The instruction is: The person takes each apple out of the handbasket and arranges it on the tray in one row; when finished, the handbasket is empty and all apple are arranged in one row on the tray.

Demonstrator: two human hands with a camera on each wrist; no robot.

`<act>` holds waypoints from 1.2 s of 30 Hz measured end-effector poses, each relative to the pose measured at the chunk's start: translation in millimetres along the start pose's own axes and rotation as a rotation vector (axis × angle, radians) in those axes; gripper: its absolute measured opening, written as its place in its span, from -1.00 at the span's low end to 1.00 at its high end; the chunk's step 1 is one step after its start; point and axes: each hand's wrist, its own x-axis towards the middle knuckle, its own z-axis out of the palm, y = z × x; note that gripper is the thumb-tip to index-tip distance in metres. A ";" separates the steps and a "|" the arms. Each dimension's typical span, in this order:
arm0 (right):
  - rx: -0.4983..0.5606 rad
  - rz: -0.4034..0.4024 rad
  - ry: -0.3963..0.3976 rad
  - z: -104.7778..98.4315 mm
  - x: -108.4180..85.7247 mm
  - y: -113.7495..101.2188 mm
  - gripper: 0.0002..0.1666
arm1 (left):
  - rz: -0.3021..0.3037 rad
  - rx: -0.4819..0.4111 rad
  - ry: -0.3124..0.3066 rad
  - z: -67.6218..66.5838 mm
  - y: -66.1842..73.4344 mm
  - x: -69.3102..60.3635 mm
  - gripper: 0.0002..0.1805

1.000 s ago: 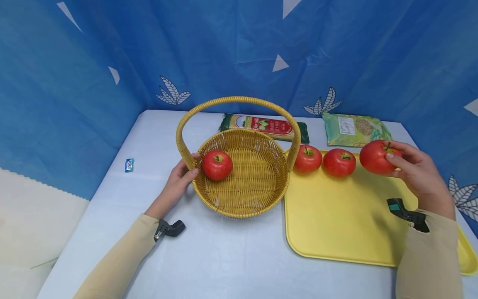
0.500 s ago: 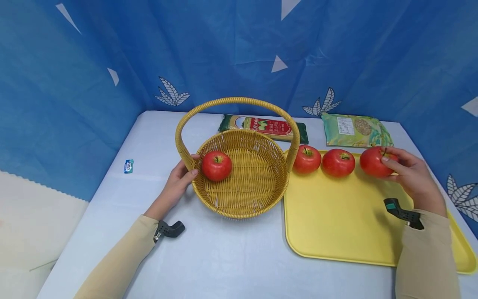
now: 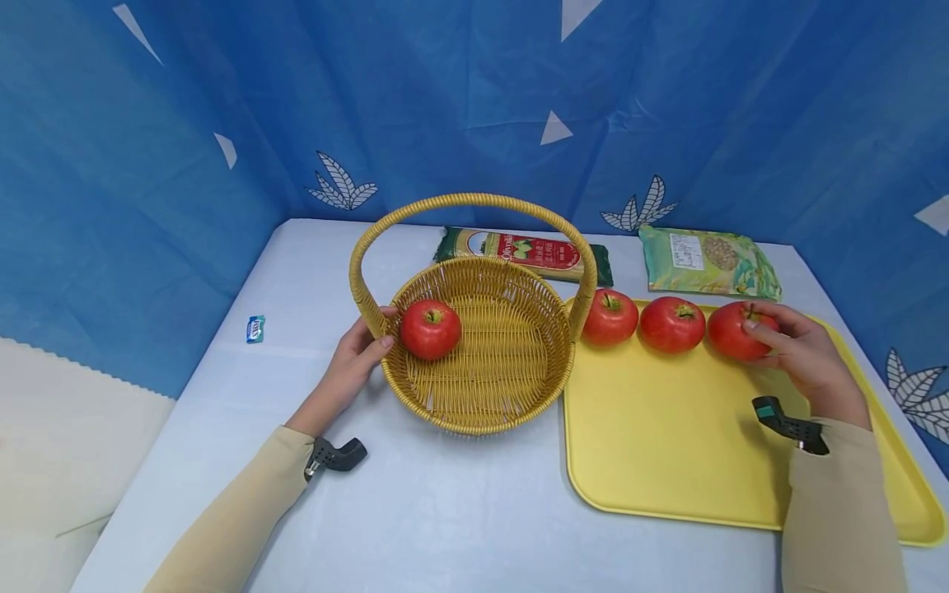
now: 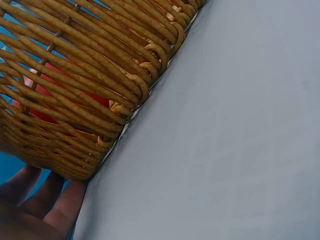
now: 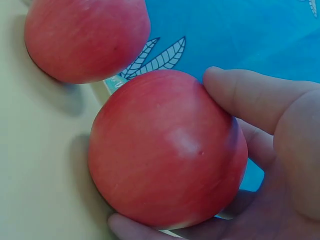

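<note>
A yellow wicker basket (image 3: pixel 482 362) with a tall arched handle stands mid-table, one red apple (image 3: pixel 431 329) inside at its left. My left hand (image 3: pixel 354 362) grips the basket's left rim at the handle's foot; in the left wrist view fingertips touch the wicker side (image 4: pixel 65 100). Over the back of the yellow tray (image 3: pixel 667 445), my right hand (image 3: pixel 810 354) holds a red apple (image 3: pixel 734 331) between thumb and fingers. The right wrist view shows that apple (image 5: pixel 167 150) close to the tray surface. Two more apples (image 3: pixel 610 317) (image 3: pixel 672 324) sit in a row to its left.
Behind the basket lies a pasta packet (image 3: pixel 544 254). A green bag (image 3: pixel 708 260) is behind the tray. Toward the left of the table is a small blue-green wrapper (image 3: pixel 255 329). A blue curtain (image 3: pixel 445 99) hangs behind the table.
My right hand has moved left and lower with its apple, which is now close beside the middle apple on the tray. The left hand and basket have stayed put.
</note>
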 end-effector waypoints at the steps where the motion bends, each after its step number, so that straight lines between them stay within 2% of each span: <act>1: -0.020 0.002 0.001 0.1 0.4 0.1 -0.65 | 0.001 -0.001 0.000 0.0 0.0 -0.1 -0.47; 8: -0.170 0.014 0.009 0.6 1.5 -1.7 -0.67 | 0.008 -0.003 0.005 -0.6 -0.4 0.0 -0.48; 15: -0.036 0.054 0.007 2.7 1.5 -2.6 -0.69 | 0.006 -0.004 0.003 -0.8 -1.8 1.0 -0.48; 24: -0.043 0.083 0.026 1.1 1.7 -2.6 -0.67 | 0.015 0.006 0.003 -0.8 -1.5 0.6 -0.49; 36: 0.038 0.031 0.050 1.8 0.9 -1.6 -0.55 | 0.010 0.004 0.001 0.1 0.1 0.5 -0.48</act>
